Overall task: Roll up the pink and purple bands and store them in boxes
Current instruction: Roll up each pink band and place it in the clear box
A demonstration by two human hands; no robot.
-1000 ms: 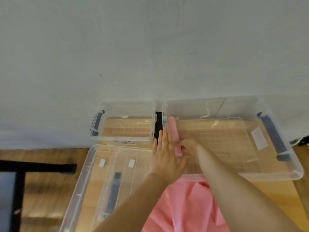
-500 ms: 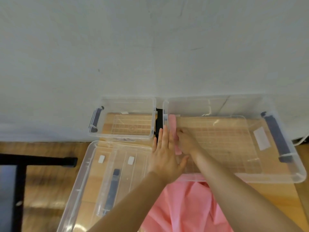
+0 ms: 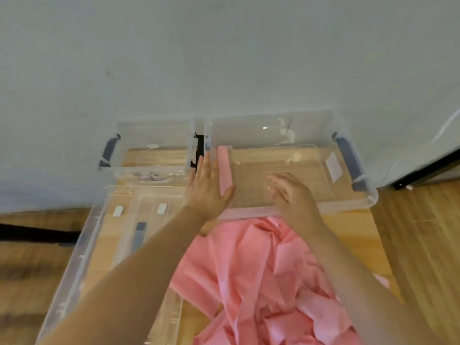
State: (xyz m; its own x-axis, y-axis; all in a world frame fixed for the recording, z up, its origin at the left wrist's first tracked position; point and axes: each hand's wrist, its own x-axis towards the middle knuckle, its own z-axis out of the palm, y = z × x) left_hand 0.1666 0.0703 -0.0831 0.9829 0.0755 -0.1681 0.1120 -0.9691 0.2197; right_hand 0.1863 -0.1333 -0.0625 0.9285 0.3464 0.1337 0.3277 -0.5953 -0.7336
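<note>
1 rolled pink band set in the box, both hands off it.

The rolled-up soft pink band [image 3: 225, 170] lies in the large clear plastic box [image 3: 368, 195], just right of the left hand [image 3: 206, 188], whose straight fingers lie flat with the thumb touching the roll's near end. The right hand [image 3: 291, 195] hovers well right of the roll, fingers relaxed, grasping nothing. Below both wrists sits the loose heap of pink bands [image 3: 261, 282]: light, floppy, probably slippery, so take 1 free end, pinch it flat, and roll tight.
</note>
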